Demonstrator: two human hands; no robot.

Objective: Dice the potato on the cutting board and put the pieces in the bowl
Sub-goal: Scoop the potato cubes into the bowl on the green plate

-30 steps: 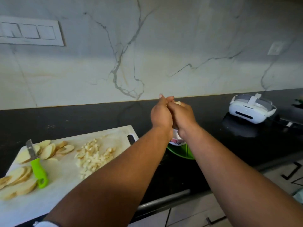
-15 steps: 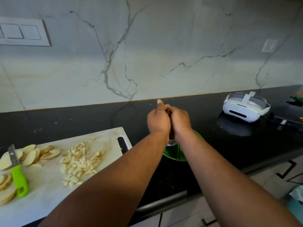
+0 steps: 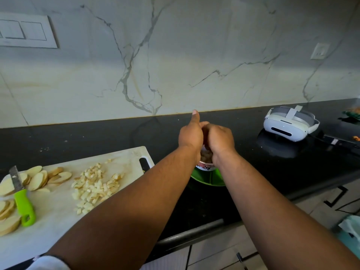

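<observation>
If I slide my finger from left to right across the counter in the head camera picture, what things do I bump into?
Green-handled knife → potato slices → diced potato pile → cutting board handle slot → two hands together over the bowl → white headset.

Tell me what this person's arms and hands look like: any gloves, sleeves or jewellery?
No gloves: the left hand and right hand are bare, and so are both forearms. No ring or watch shows from behind. The only clothing in view is a bit of white sleeve with a dark edge at the bottom, on the left arm.
</observation>
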